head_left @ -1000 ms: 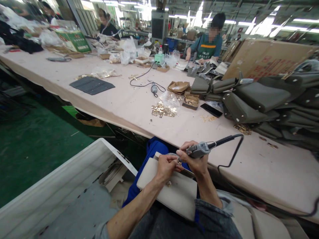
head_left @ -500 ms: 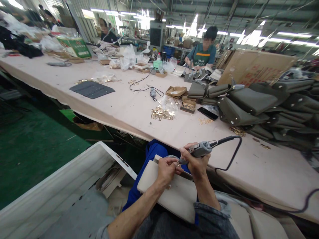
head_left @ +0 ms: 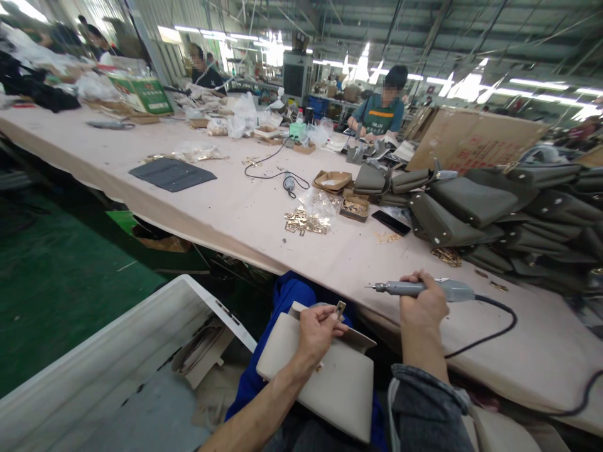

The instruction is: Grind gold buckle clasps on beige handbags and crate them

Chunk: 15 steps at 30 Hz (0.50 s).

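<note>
A cream bag (head_left: 330, 376) lies across my lap with its flap raised at the far side. Above that flap, my left hand (head_left: 318, 329) pinches a small gold metal plate (head_left: 340, 307) between thumb and fingers. Over the table's near edge, my right hand (head_left: 425, 300) is wrapped round a grey corded electric screwdriver (head_left: 400, 288), its thin tip pointing left, apart from the bag. A small gold fitting (head_left: 319, 366) shows on the bag's front, below my left wrist.
On the table (head_left: 245, 216) are a pile of gold plates (head_left: 306, 221), a small box of fittings (head_left: 355, 208), a phone (head_left: 391, 222) and stacked dark bags (head_left: 475, 201). A white bin (head_left: 103, 339) stands at lower left. Across the table a person (head_left: 381, 107) works.
My right hand has moved the screwdriver right, away from the bag and my left hand. The gold plate in my left fingers now shows clearly, raised above the flap.
</note>
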Available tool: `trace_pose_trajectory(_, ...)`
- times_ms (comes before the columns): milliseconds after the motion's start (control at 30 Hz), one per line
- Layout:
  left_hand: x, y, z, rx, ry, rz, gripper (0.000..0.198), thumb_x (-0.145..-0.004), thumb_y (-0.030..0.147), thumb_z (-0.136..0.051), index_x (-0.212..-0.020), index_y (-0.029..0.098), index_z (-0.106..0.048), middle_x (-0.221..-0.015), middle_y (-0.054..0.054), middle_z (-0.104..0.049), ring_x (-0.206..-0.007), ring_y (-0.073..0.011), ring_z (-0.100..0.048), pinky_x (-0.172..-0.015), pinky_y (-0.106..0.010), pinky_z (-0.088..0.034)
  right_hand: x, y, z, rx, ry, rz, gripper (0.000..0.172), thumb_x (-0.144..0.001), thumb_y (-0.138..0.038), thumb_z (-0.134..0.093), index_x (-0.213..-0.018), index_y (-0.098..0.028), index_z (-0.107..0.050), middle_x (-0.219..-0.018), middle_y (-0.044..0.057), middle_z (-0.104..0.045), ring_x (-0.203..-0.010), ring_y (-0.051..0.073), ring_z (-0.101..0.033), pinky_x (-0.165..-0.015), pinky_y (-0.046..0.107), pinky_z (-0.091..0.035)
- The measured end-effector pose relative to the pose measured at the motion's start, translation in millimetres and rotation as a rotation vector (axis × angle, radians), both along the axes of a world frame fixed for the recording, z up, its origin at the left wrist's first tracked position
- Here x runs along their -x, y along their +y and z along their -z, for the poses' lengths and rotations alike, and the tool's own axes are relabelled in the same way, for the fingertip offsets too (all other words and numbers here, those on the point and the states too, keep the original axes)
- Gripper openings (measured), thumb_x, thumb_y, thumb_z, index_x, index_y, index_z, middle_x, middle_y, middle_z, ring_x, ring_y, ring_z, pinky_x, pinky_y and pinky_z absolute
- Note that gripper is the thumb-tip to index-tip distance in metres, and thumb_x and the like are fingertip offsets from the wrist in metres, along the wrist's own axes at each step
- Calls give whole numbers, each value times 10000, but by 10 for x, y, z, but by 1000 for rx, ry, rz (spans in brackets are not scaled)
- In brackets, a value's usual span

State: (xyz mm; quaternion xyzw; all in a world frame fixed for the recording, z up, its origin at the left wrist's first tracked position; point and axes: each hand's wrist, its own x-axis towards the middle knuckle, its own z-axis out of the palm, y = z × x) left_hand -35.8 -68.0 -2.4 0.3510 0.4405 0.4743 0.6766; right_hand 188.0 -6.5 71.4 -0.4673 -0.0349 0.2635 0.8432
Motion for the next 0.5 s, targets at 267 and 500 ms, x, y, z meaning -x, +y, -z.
trace_pose_trajectory(267, 25, 52, -13, -42, 39, -7, 336, -794, 379, -779, -916, 66, -764, -782, -145, -784, -630, -204, -760, -560, -233, -608, -343, -61, 344, 221, -106, -160, 391, -610, -137, -835, -766, -177, -479, -742, -4, -624, -718, 196, -663, -731, 495, -636)
trace_pose_trajectory(500, 140, -169, -192, -69, 145, 2, 431, -708, 440, -845, -953, 103, -735, -788, -119, -795, -590, -230, -756, -564, -302, -648, 97, -1117, 179, 345, -740, -715, 593, -750, -444, -831, -1248, -181, -645, -1095, 91, -721, -1037, 238, -696, -976, 442, -559)
